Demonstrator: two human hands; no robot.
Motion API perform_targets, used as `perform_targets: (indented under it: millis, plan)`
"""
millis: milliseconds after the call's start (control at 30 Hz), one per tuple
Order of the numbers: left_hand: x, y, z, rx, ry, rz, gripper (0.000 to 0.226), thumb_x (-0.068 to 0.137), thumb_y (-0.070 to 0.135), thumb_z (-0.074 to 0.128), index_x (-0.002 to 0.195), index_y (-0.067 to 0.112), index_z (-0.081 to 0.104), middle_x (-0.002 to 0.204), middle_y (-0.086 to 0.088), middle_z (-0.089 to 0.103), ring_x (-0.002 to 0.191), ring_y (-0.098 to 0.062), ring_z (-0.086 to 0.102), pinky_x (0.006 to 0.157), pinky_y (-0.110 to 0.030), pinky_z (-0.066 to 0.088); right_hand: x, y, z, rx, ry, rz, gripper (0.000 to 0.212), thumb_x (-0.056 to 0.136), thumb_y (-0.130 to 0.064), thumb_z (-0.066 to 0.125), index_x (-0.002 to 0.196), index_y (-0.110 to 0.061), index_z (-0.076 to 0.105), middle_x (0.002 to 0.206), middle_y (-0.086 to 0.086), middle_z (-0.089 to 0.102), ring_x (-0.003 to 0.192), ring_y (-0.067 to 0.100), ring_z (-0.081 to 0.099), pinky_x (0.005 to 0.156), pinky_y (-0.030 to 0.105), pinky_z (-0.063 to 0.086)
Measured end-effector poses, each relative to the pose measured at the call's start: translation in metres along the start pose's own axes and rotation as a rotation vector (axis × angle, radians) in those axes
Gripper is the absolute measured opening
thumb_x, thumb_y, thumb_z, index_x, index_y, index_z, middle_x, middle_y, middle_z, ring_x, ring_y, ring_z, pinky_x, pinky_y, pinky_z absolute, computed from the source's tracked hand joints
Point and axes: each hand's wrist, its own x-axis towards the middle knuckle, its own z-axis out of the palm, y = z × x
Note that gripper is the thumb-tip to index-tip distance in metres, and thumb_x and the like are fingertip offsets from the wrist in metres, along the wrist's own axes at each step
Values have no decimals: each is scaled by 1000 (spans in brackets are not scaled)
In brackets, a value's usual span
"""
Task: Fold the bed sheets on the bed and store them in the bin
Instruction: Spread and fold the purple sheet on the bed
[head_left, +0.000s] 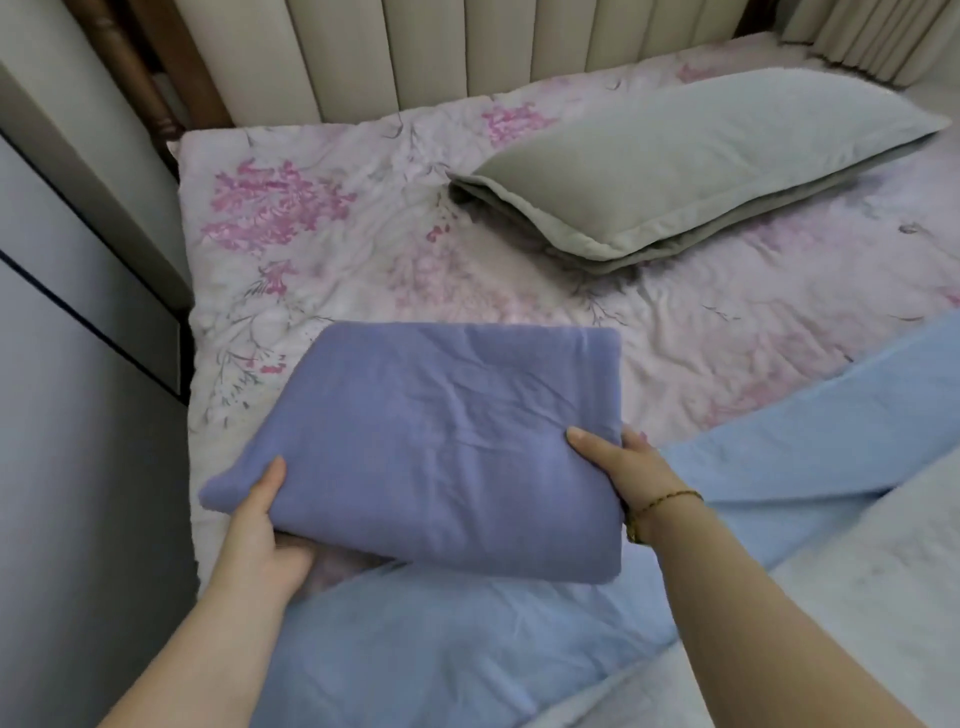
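So the bed (363, 249) filled most of the frame, with a light blue sheet (415, 649) loose along the bottom. The folded purple sheet (441, 441) sat mid-frame, long axis left-to-right, with the left hand (260, 530) and right hand (618, 467) each clamped on an end, thumbs on top. No bin in sight.

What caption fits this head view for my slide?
Left hand and right hand hold a folded purple sheet over the floral bed; a light blue sheet lies unfolded nearby.
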Motion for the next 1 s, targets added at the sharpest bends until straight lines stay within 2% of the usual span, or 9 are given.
perform_targets:
  millis: [67,133,200,267,400,533,667,833,1000]
  plan:
    - [13,-7,-4,-47,5,5,23,80,32,61,97,17,60,80,2,73,95,-15,59,93,-37,42,33,-27,16,-136,-17,-99,21,86,-20,62,105,-17,55,104,4,61,81,17,58,74,32,50]
    - [29,-26,-7,-59,49,-58,30,84,36,58,106,16,58,99,-3,68,96,-18,59,94,-37,43,70,-38,28,-469,57,-186,45,86,-28,62,128,-19,46,131,5,48,104,22,52,91,35,42]
    - [41,-47,-8,-61,103,-36,52,77,43,67,121,20,52,117,-4,60,98,-17,58,89,-33,52,93,-27,37,-828,160,-130,76,84,-42,60,145,-23,21,150,2,23,131,29,33,107,44,29]
    - [54,-60,-8,-59,127,47,56,77,39,67,128,24,49,124,-3,58,100,-15,59,74,-28,56,99,-2,42,-857,205,-12,89,79,-51,61,147,-21,11,151,6,19,134,32,29,109,48,28]
    - [69,-69,-12,-97,136,86,40,94,25,47,133,23,46,121,-1,59,88,-10,65,62,-23,57,102,21,40,-787,226,-27,80,77,-53,62,139,-16,28,136,7,43,120,32,47,92,41,42]
    - [61,-70,-7,-143,123,44,15,95,26,46,102,25,59,86,11,73,65,-2,69,55,-21,57,112,5,31,-746,174,-28,56,82,-43,62,125,-13,43,125,9,53,103,29,52,83,37,41]
    - [49,-85,-4,-193,119,5,17,95,25,44,105,21,57,68,11,72,59,-4,69,45,-22,53,116,-1,26,-796,196,-113,55,85,-41,58,131,-17,40,127,7,54,111,30,51,83,34,39]
    - [63,-96,-14,-87,116,10,41,95,32,41,134,21,41,94,4,69,66,-8,70,49,-27,56,115,13,32,-1152,309,-114,69,90,-51,43,146,-22,15,150,4,28,132,31,31,108,45,24]
    - [59,-91,-10,-35,102,-34,52,94,37,42,142,16,35,125,-9,54,91,-19,59,47,-22,54,83,29,33,-1165,292,-134,69,95,-42,37,148,-22,-4,157,5,-3,144,26,7,117,43,10]
